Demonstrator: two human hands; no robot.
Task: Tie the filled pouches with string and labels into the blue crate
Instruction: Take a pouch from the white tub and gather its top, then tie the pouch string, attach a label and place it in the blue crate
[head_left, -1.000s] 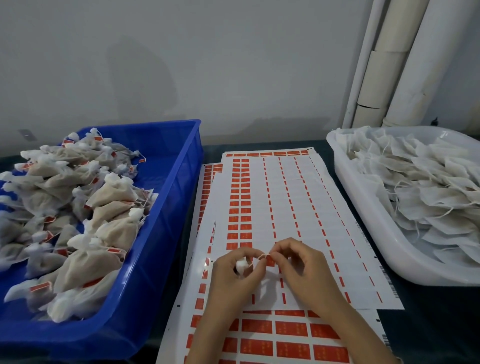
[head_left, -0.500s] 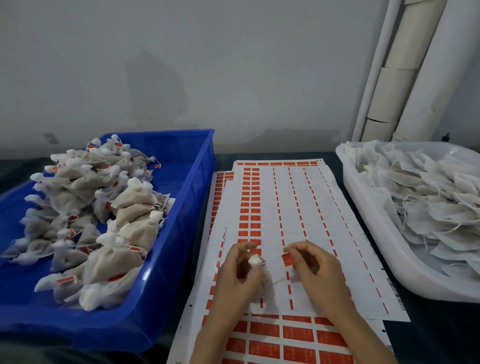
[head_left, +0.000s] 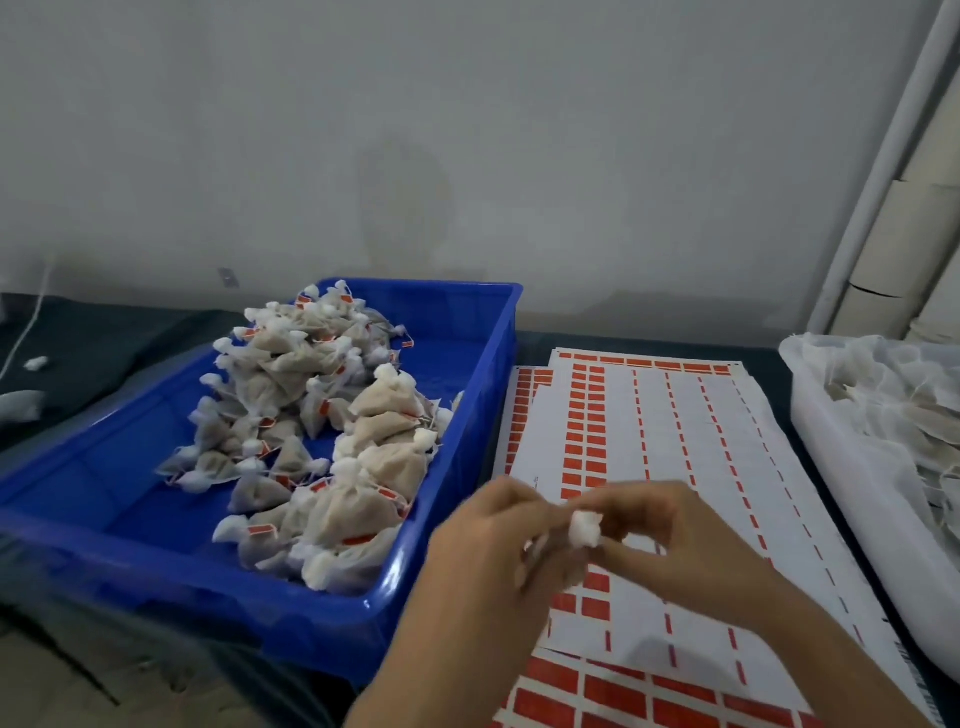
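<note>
Fingers, motion-blurred, around half-hidden pouch

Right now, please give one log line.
left hand: holds pouch | right hand: pinches pouch top | blue crate: tied pouches inside

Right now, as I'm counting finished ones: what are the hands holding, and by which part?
One pouch, pinched at its bunched white top between the left hand and the right hand; its body is hidden.
</note>
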